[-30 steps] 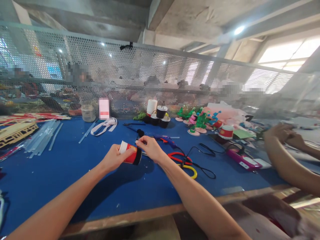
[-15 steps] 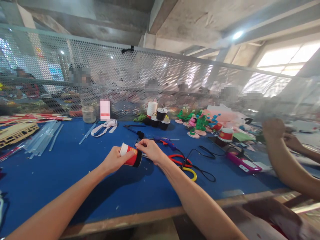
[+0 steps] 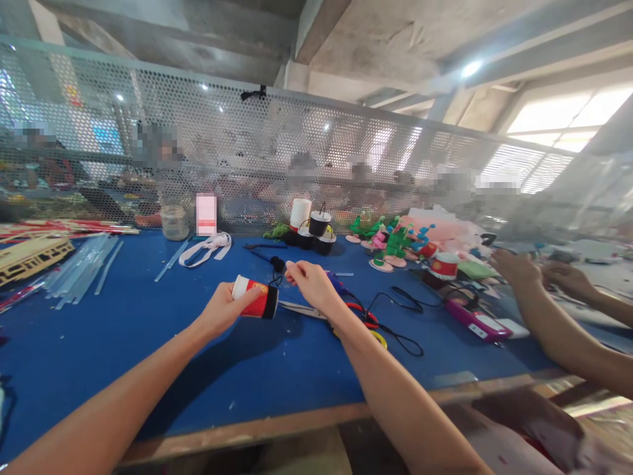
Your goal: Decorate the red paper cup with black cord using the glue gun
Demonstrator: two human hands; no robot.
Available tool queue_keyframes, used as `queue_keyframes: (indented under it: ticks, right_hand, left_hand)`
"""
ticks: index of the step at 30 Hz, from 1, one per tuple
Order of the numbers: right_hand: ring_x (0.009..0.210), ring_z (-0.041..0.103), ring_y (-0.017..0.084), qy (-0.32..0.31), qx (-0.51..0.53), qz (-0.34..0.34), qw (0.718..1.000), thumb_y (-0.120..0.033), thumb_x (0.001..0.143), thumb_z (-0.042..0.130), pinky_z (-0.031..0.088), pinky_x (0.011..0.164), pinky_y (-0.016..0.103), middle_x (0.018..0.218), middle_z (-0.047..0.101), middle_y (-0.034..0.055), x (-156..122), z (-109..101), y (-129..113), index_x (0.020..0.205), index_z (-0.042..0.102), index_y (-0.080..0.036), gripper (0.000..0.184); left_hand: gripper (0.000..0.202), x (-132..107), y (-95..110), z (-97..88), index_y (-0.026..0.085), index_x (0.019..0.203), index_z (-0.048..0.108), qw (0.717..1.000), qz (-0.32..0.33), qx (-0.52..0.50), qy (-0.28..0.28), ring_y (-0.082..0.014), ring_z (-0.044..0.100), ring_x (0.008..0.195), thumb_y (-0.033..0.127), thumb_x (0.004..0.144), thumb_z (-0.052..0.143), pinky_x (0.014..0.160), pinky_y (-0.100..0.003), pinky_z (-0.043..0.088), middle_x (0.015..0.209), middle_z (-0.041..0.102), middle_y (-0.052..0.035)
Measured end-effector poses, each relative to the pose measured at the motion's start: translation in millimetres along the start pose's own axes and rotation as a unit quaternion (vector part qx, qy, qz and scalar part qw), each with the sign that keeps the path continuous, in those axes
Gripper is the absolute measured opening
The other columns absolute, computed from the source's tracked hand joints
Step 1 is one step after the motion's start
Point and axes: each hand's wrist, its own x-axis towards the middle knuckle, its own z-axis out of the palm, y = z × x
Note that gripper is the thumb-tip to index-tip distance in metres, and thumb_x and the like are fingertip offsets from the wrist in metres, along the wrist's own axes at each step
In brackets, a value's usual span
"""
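Note:
My left hand (image 3: 223, 309) is wrapped round a small paper cup (image 3: 253, 305), red with a white end and a black band. The cup lies tilted on its side above the table, its black end to the right. Just right of it, my right hand (image 3: 311, 282) has thumb and fingertips pinched together, apart from the cup. Whatever the pinch holds is too small to make out. Under my right wrist lie scissors (image 3: 302, 309) with red and yellow handles. A blue glue gun (image 3: 337, 282) is partly hidden behind that hand.
Clear glue sticks (image 3: 82, 270) lie at left, near a white ribbon (image 3: 205, 251). Small black-and-white buckets (image 3: 320, 225) and green felt figures (image 3: 395, 243) stand at the back. A purple power strip (image 3: 477, 320) with cables is at right, beside a co-worker's arms (image 3: 548, 310).
My right hand has drawn away from the cup to the right. The cup has shifted slightly left and up, and more of the scissors shows. The co-worker's nearer hand has moved left and down.

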Motion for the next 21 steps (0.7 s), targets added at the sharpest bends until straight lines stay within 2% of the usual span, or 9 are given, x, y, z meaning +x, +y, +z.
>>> queue_keyframes:
  ticks: [5,7,10,13,18,21]
  right_hand:
    - [0.048,0.047,0.009,-0.153,0.067,0.036,0.985,-0.042,0.081,0.043,0.037,0.05,0.021,0.054,0.052,-0.0007,-16.5,-1.7,-21.1,0.057,0.05,-0.016,0.036]
    - [0.048,0.045,0.008,-0.177,0.082,0.037,0.98,-0.04,0.079,0.045,0.035,0.048,0.021,0.053,0.051,-0.002,-21.7,3.4,-23.0,0.058,0.049,-0.016,0.032]
    - [0.048,0.043,0.007,-0.171,0.122,0.053,0.976,-0.034,0.078,0.048,0.034,0.048,0.02,0.053,0.049,-0.0036,-24.8,10.3,-16.4,0.06,0.046,-0.017,0.025]
    - [0.049,0.042,0.008,-0.155,0.136,0.038,0.978,-0.032,0.076,0.049,0.034,0.049,0.021,0.054,0.048,-0.0041,-25.5,13.0,-6.4,0.061,0.044,-0.017,0.021]
    - [0.051,0.037,0.008,-0.101,0.03,-0.097,0.99,-0.028,0.073,0.053,0.031,0.05,0.021,0.054,0.044,-0.0051,-33.0,18.3,-0.1,0.058,0.044,-0.018,0.02]
    - [0.053,0.039,0.009,-0.096,-0.004,-0.147,0.984,-0.026,0.072,0.055,0.031,0.052,0.021,0.055,0.046,-0.0046,-37.7,22.1,-0.3,0.056,0.045,-0.018,0.02]
  left_hand:
    - [0.038,3.0,0.0,0.4,0.01,0.062,0.06,0.997,0.001,-0.044,0.056,-0.0083,0.046,0.047,0.046,0.052,0.068,0.05,-0.021,0.038,0.05,0.055,0.0009]
    - [0.039,2.5,-0.1,0.3,0.01,0.063,0.061,0.998,0.005,-0.032,0.052,-0.0088,0.047,0.048,0.047,0.053,0.067,0.05,-0.022,0.038,0.052,0.056,0.0004]
    - [0.039,1.9,-0.6,-1.0,0.011,0.064,0.062,1.0,0.01,0.017,0.015,-0.009,0.047,0.049,0.049,0.057,0.065,0.05,-0.022,0.037,0.053,0.058,-0.0001]
    - [0.037,3.2,-0.2,-4.0,0.01,0.064,0.064,0.999,-0.022,0.022,-0.026,-0.0087,0.047,0.05,0.046,0.056,0.068,0.05,-0.021,0.036,0.054,0.059,-0.0007]
    - [0.041,7.5,1.7,-9.0,0.009,0.066,0.064,0.983,-0.128,-0.121,-0.049,-0.0109,0.052,0.051,0.048,0.055,0.068,0.052,-0.023,0.038,0.059,0.063,-0.0046]
    - [0.038,7.8,1.5,-9.2,0.01,0.06,0.061,0.984,-0.131,-0.115,-0.026,-0.0092,0.049,0.047,0.046,0.055,0.069,0.048,-0.021,0.035,0.053,0.06,-0.0025]
